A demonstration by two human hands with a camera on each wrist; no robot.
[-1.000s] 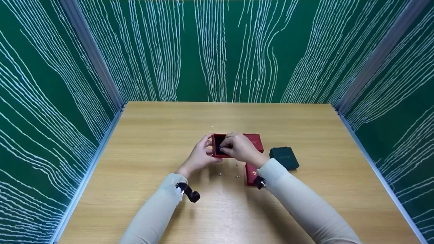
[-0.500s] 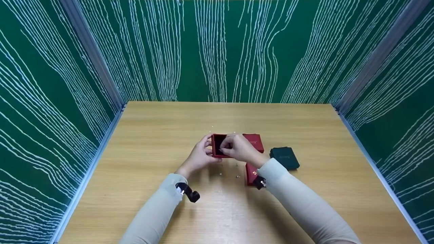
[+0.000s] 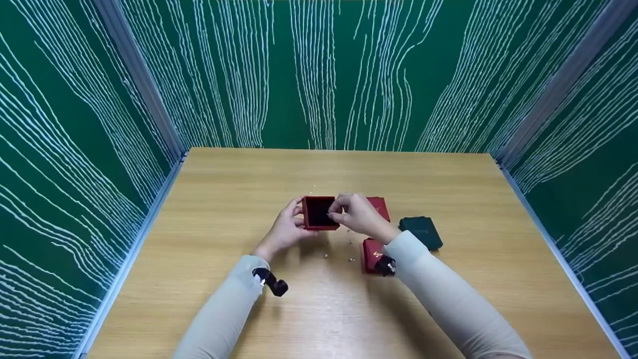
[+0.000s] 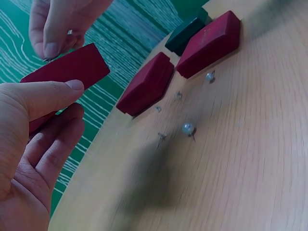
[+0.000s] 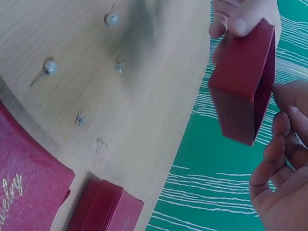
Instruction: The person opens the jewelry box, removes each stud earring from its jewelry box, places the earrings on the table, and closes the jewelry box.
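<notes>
In the head view my left hand (image 3: pixel 285 230) grips an uncovered red jewelry box (image 3: pixel 321 228) by its left side, its dark interior facing me. The left wrist view shows the thumb along the box's outer wall (image 4: pixel 72 67), fingers beneath. My right hand (image 3: pixel 360 215) is at the box's right edge, thumb and index finger pinching a small silvery earring (image 4: pixel 46 60), mostly hidden by the fingertips. Below the box on the table lie pearl stud earrings (image 5: pixel 50 67) and small star-shaped earrings (image 5: pixel 81 120).
Two red jewelry boxes stand to the right, one nearer (image 3: pixel 371 255) beneath my right wrist and one farther (image 3: pixel 379 208) behind the hand. A dark green box (image 3: pixel 421 233) is right of them. Tiny bright specks (image 3: pixel 313 189) lie beyond the held box on the wooden table (image 3: pixel 239 174).
The held box has shifted slightly left and turned more towards me. My right hand has drawn out of it to the right edge, uncovering more of the dark interior.
</notes>
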